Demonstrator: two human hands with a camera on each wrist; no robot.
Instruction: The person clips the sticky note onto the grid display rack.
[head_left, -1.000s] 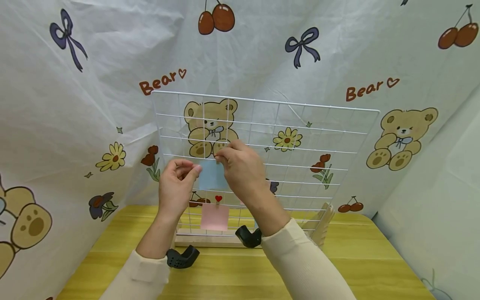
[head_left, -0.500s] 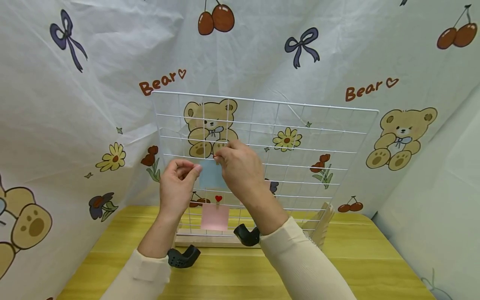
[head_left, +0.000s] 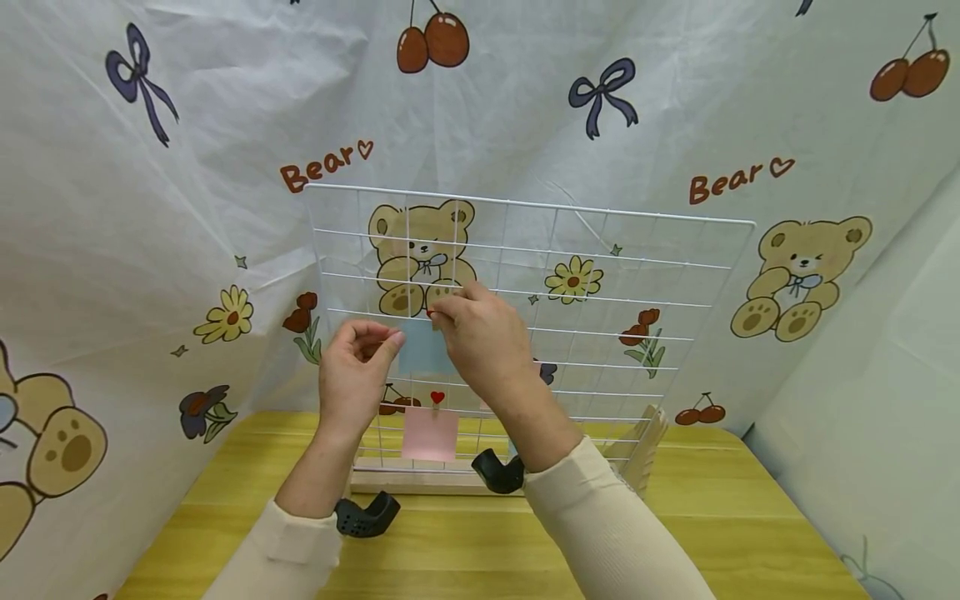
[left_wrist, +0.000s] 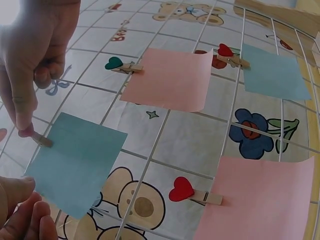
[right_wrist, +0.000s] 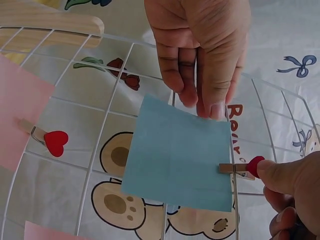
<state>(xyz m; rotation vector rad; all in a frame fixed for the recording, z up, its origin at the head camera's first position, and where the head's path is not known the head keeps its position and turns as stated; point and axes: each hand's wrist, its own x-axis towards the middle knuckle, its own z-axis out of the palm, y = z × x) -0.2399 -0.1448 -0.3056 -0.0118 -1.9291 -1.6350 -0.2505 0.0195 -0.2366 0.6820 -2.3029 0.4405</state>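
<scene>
A light-blue paper note lies against the white wire grid, fixed at one edge by a wooden clothespin with a red heart. My right hand pinches the clothespin's heart end between thumb and finger, seen also in the right wrist view. At the note's upper left corner, my left hand holds the paper's edge between thumb and fingers. Below hangs a pink note on its own red-heart clothespin. My right forearm covers part of the grid's lower notes in the head view.
In the left wrist view, another pink note hangs from a green-heart clothespin, and a second blue note from a red-heart one. The grid stands on a wooden base on the yellow table, before a printed cloth.
Both hands stay at the blue note with the same hold. Only slight shifts of the right hand and the head view show.
</scene>
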